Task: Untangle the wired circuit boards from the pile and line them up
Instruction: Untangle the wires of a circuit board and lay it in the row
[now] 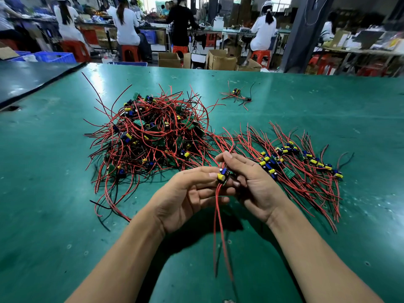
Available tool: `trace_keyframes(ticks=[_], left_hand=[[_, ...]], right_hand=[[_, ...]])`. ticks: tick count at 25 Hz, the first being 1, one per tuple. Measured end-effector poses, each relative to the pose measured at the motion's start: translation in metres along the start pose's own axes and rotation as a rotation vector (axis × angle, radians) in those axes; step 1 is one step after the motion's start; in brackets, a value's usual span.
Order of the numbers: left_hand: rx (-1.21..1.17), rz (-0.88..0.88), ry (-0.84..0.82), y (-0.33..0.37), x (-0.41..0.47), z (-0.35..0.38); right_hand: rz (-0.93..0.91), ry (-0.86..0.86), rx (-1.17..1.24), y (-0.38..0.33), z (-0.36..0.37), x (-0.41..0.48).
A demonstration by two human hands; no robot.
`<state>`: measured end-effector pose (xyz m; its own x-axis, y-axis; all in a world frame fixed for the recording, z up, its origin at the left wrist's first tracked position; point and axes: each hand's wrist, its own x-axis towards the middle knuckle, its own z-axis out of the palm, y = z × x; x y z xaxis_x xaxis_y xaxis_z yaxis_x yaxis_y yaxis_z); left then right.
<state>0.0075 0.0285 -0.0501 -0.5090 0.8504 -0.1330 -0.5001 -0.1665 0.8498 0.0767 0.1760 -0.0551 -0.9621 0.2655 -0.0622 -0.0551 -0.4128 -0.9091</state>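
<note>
Just beside the pile (150, 136), on the person's side, the left hand (185, 200) and right hand (253, 184) pinch one circuit board (223, 175). Both hands hide its underside, and its red wires (218, 226) blur below.

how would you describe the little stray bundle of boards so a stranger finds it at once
Start at the green table and find the big tangled pile on its left. Look beyond it and to the right, toward the far edge: a small bundle of red and black wires lies there. Unlike the pile and the lined-up row, it sits alone, touching neither.
</note>
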Motion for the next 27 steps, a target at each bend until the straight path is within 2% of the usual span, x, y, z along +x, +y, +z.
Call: trace_keyframes(ticks=[6,14,18,23,27], left_hand=[[0.087,-0.013,0.095,-0.005,0.002,0.004],[0.086,0.005,0.146,-0.01,0.006,0.004],[0.126,0.047,0.231,-0.014,0.007,0.003],[0.338,0.144,0.328,-0.02,0.008,0.003],[0.459,0.151,0.32,-0.022,0.008,0.004]], right_hand=[[0.086,-0.13,-0.035,0.003,-0.001,-0.004],[0.053,0.014,-0.105,0.005,0.002,-0.001],[0.14,-0.05,-0.049,0.008,0.004,-0.002],[0.122,0.08,-0.327,0.014,-0.001,0.0],[-0.063,0.216,-0.586,0.018,-0.009,0.007]])
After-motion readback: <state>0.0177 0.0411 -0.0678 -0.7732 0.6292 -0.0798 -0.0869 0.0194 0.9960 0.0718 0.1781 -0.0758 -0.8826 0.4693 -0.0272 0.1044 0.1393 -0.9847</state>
